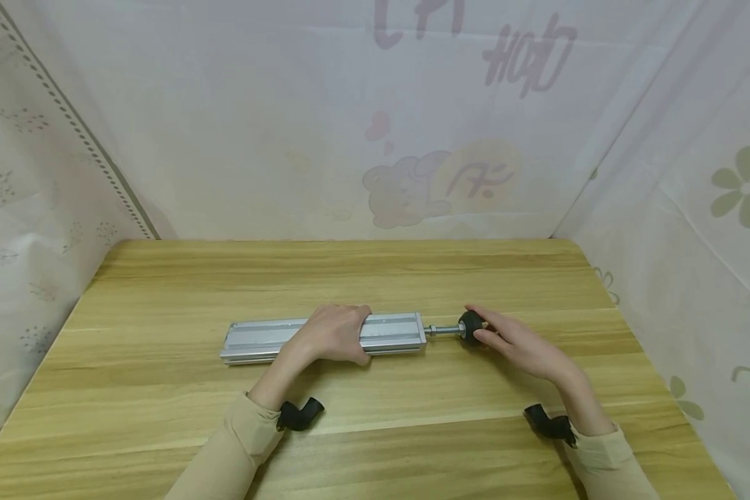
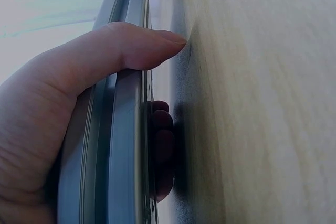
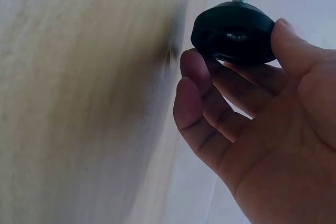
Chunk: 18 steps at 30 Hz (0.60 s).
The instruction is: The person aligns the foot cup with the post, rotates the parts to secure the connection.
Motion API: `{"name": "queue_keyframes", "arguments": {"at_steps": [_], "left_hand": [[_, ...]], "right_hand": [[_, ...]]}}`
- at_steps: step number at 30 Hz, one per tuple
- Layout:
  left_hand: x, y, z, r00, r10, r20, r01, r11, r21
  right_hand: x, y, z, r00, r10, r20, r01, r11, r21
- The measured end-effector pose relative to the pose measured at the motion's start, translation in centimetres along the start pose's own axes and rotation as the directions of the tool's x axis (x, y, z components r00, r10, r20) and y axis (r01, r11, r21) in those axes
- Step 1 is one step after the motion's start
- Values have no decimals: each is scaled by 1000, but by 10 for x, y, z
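Left hand (image 1: 334,335) wraps over the aluminium profile (image 1: 262,338) mid-table (image 1: 162,278), fingers curled round it; right hand (image 1: 512,344) pinches the black levelling foot (image 1: 469,325) at its end.

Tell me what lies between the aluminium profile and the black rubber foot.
A threaded rod with a nut joins the aluminium profile and the black rubber foot, seen in the head view.
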State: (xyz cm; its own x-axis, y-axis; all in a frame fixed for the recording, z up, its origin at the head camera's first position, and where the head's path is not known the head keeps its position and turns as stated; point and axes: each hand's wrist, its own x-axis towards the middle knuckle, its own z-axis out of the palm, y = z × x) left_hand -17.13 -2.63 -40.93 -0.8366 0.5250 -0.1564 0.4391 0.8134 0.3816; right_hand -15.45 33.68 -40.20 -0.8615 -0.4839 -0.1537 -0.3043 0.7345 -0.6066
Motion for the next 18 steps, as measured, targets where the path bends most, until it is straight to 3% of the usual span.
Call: {"name": "queue_keyframes", "arguments": {"at_steps": [12,18], "left_hand": [[-1,0,0,1000,-7,-4,7,1000,-4],[-1,0,0,1000,-5,-1,5,1000,1]], "right_hand": [[1,0,0,1000,11,9,-11,1000,7],[0,-1,-1,999,-7,-45,9,998,56]]}}
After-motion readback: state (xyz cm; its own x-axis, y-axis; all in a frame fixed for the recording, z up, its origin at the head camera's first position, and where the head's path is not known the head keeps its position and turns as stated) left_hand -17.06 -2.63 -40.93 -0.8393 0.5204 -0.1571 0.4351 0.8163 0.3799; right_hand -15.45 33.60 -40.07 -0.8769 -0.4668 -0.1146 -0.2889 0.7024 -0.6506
